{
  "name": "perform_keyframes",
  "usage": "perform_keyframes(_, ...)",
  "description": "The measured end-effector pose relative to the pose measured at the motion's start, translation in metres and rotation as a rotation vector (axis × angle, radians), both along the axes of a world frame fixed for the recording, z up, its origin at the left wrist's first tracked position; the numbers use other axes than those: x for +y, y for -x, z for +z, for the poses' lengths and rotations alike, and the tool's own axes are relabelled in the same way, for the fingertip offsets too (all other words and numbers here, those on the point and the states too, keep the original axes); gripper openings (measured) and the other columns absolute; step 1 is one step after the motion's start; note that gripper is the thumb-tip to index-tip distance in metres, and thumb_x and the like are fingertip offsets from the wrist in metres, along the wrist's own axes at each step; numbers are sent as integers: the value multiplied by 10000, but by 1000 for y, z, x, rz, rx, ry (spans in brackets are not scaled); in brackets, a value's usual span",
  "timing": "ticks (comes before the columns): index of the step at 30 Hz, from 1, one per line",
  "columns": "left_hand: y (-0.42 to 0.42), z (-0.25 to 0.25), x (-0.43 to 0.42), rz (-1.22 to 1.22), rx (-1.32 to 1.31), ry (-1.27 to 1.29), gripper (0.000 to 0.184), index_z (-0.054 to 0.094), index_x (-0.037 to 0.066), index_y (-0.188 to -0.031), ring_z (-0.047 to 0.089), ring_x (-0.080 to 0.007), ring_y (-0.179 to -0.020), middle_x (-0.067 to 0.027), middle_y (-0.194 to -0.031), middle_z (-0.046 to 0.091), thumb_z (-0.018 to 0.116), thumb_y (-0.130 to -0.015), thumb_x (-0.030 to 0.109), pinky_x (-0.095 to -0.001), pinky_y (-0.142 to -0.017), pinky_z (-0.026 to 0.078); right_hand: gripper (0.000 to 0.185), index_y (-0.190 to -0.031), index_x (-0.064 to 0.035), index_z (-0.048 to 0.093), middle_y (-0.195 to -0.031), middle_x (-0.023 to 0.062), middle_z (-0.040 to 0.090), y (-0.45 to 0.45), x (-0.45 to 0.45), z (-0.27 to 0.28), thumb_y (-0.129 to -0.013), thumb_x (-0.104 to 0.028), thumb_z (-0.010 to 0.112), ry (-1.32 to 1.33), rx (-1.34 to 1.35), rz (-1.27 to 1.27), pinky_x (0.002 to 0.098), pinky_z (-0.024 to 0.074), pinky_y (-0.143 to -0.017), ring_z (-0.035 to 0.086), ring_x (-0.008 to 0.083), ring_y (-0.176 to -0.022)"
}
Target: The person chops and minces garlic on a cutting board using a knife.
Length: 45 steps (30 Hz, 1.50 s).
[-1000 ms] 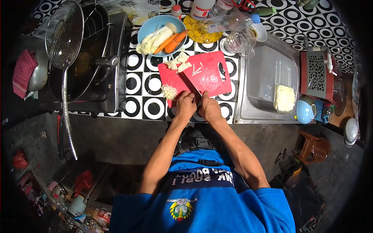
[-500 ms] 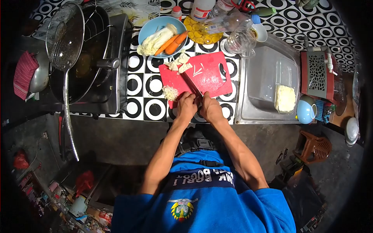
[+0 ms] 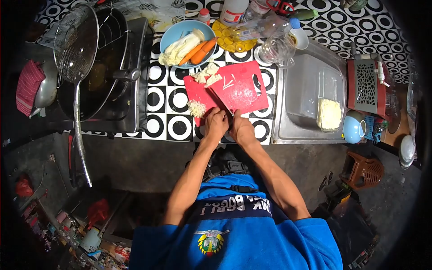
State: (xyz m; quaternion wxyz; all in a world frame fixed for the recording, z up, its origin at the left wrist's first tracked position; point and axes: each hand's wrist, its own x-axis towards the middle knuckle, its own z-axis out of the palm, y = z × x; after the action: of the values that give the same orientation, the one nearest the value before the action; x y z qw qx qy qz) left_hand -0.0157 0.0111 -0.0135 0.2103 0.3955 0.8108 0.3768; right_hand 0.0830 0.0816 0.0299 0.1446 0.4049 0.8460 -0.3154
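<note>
A red cutting board (image 3: 243, 90) lies on the tiled counter. My right hand (image 3: 243, 129) is closed round the handle of a knife (image 3: 219, 98), whose blade slants up and left over the board. Beside it, at the board's near edge, my left hand (image 3: 216, 124) has its fingers bent together; what they hold is hidden. Finely chopped white pieces (image 3: 196, 109) rest at the board's left, and larger pale pieces (image 3: 211, 74) at its upper left. Thin white strips lie near the middle. Behind the board, a blue bowl (image 3: 168, 33) holds pale cabbage (image 3: 182, 48) and carrots (image 3: 203, 51).
At the left, a stove (image 3: 138, 81) bears a dark pan and a long-handled strainer (image 3: 76, 54). A metal sink (image 3: 281, 123) at the right holds a clear container of shredded white food (image 3: 330, 114). Bottles and a glass mug (image 3: 275, 50) stand behind the board.
The knife blade has tilted slightly, and my right hand has shifted a little left. The food on the board looks unchanged.
</note>
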Motion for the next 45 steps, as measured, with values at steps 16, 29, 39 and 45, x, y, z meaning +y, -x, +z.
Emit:
perform_keyframes(16, 5, 4, -1, -41, -5, 22, 58, 613, -17, -767, 580, -406, -741, -206, -792, 571, 613, -742, 35, -465, -642, 478, 340, -1078, 68, 417, -869, 320, 618, 10, 1, 18, -794, -76, 537, 42, -42, -72, 493, 495, -758, 614, 454, -877)
perform_keyframes(29, 5, -2, -1, -53, -11, -40, 57, 606, -4, -745, 580, -380, -705, -188, -749, 566, 616, -725, 48, -448, -632, 468, 392, -1042, 61, 428, -822, 312, 613, -1, 22, 21, -720, -36, 630, 157, 143, -142, 495, 490, -714, 604, 476, -827)
perform_keyframes(39, 1, -1, 0, 13, -38, -65, 83, 608, -3, -777, 577, -335, -658, -157, -733, 576, 634, -709, 35, -408, -596, 460, 248, -981, 52, 416, -752, 350, 580, -49, 8, 7, -854, -114, 550, 195, 195, -365, 553, 449, -698, 580, 510, -786)
perform_keyframes(45, 0, 3, 6, 136, -84, -132, 178, 653, 4, -861, 614, -258, -659, -139, -773, 631, 706, -692, 11, -354, -613, 492, 295, -1031, 54, 413, -761, 339, 588, -44, 3, 5, -844, -119, 561, 174, 160, -214, 546, 453, -706, 585, 499, -788)
